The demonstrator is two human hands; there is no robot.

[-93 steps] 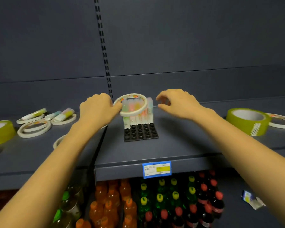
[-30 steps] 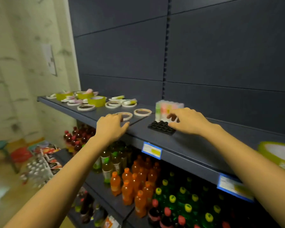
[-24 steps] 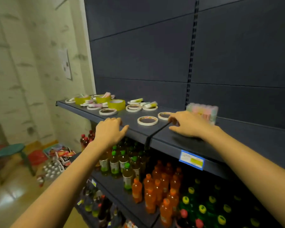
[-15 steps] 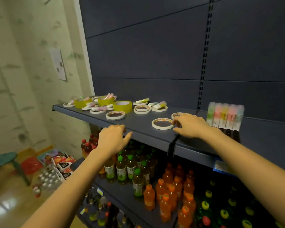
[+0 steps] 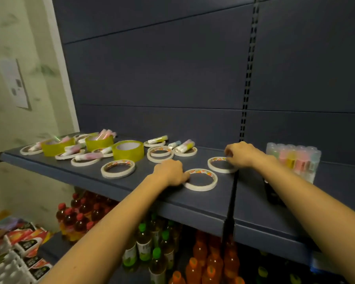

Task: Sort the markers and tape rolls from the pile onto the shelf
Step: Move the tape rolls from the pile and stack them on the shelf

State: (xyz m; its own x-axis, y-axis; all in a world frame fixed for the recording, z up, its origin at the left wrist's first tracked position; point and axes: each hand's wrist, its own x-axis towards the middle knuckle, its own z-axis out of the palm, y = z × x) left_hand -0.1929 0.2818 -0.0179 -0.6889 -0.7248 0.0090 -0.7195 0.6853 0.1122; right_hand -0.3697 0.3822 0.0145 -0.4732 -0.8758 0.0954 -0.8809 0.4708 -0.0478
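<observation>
Grips with curled fingers of the left hand [image 5: 168, 173] the front tape roll [image 5: 201, 180] flat on the shelf [image 5: 193, 203], pinches with the right hand [image 5: 242, 153] the second tape roll [image 5: 218, 168] beside upright markers [image 5: 293, 158].

On the dark metal shelf [image 5: 193, 203], a thin white tape ring [image 5: 200, 179] lies before a second thin white tape ring [image 5: 218, 165], the pile of tape rolls and markers [image 5: 98, 145] to their left, the upright pack of pastel markers [image 5: 293, 160] right

Nothing legible here: the coloured print on the white tape rolls [image 5: 199, 171], the notice [image 5: 14, 85] on the wall, the bottle labels [image 5: 145, 248] and the packets [image 5: 29, 242] down below are all too blurred to read.
</observation>
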